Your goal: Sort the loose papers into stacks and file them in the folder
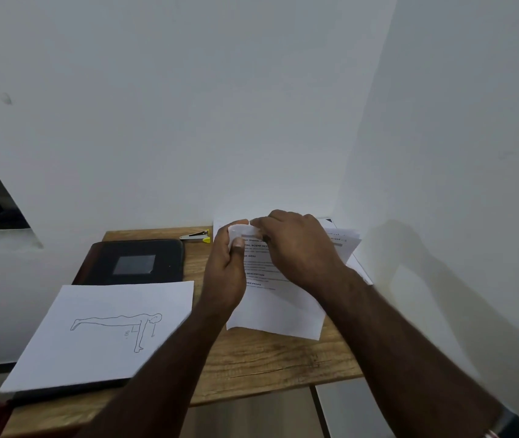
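Left grip (231, 248) pinching top sheet (278, 298), right grip (296, 245) apparently peeling it; drawing (100, 330) left of grip; folder (131, 260) unfilled.

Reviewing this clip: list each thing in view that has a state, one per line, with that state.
left hand: pinching the top corner of the printed sheet
right hand: fingers bent over the top of the printed sheet
printed sheet: top corner curled up, lower part flat on the paper pile
paper pile: loose, fanned unevenly
drawing sheet: flat, face up, overlapping the folder
folder: closed
stapler: closed, untouched
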